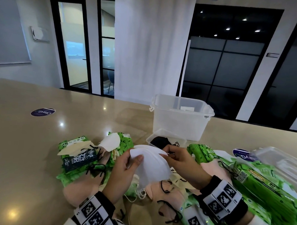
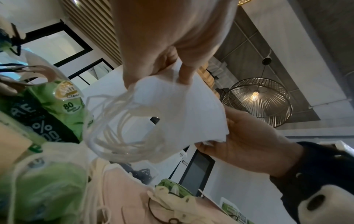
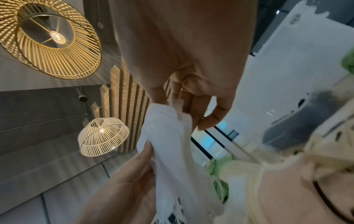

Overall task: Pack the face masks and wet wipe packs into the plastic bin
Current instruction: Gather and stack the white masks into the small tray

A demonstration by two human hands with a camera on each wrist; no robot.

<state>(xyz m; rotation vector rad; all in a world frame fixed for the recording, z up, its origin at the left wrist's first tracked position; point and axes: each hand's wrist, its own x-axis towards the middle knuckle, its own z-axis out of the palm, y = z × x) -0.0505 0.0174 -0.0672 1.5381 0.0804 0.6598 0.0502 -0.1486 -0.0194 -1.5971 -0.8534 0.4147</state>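
Observation:
Both hands hold a stack of white face masks [image 1: 152,165] above the pile on the table. My left hand [image 1: 128,166] pinches its left end, thumb on top. My right hand [image 1: 174,157] pinches the right end. In the left wrist view the white masks [image 2: 172,109] hang with their ear loops dangling; in the right wrist view the white masks [image 3: 168,136] run between both hands. The clear plastic bin [image 1: 180,117] stands behind. Green wet wipe packs [image 1: 260,185] and pink masks [image 1: 168,195] lie below and around my hands.
A small clear tub [image 1: 165,138] with a black mask sits in front of the bin. A clear lid [image 1: 281,162] lies at the right over wipe packs. More wipe packs [image 1: 71,153] and beige masks lie at the left. Round stickers [image 1: 43,112] mark the beige table.

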